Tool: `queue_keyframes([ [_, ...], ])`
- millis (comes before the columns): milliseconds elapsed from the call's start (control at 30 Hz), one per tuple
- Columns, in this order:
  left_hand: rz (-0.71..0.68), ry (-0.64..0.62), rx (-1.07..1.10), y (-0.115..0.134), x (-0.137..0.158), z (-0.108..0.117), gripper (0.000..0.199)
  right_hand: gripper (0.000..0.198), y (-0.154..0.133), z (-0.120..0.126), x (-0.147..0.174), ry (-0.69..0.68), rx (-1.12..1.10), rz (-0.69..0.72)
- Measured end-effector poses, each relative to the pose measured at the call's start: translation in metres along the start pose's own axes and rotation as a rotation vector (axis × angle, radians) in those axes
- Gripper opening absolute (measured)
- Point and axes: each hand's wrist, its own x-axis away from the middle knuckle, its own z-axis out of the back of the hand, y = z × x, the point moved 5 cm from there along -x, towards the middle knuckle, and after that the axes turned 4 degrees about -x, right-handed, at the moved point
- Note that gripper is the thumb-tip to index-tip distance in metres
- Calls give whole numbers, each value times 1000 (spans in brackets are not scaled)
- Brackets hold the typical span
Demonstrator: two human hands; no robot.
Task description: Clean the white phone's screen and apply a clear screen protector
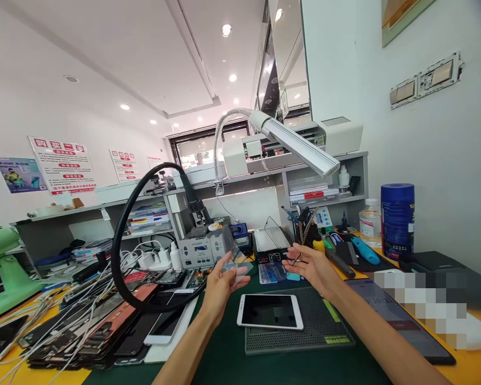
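My left hand [222, 280] is raised above the mat, pinching what looks like a clear plastic film [237, 255] between thumb and fingers. The film is see-through, so its full outline is hard to make out. On the right, my right hand [310, 267] hovers with its fingers apart and nothing visible held in it. Below and between both hands lies a white tablet [270, 311], its dark screen facing up. It rests partly on a grey perforated pad [296, 338], touched by neither hand.
Stacked phone parts [104, 326] and white cables crowd the left side. A black hose [118, 256] loops up beside my left arm from a soldering station [196, 251]. A large dark-screened device [396, 321] lies under my right forearm. A blue canister [396, 222] stands far right.
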Motion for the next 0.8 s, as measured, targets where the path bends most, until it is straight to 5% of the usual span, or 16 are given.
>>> queue_keyframes([
  [200,-11,-10,11,-5,-36,-18,27,26,-1,-1,-1,10,-148,-55],
  [433,-34,-30,-46,-10,-44,-18,45,52,3,-8,2,-78,-222,-137],
  [500,-22,-16,-41,-9,-43,-14,37,57,6,-13,4,-123,-207,-153],
  [667,-2,49,3,-9,-45,-5,22,56,11,-23,11,-153,-64,-119],
  [800,0,51,3,-9,-43,-6,38,51,11,-26,13,-121,242,39],
])
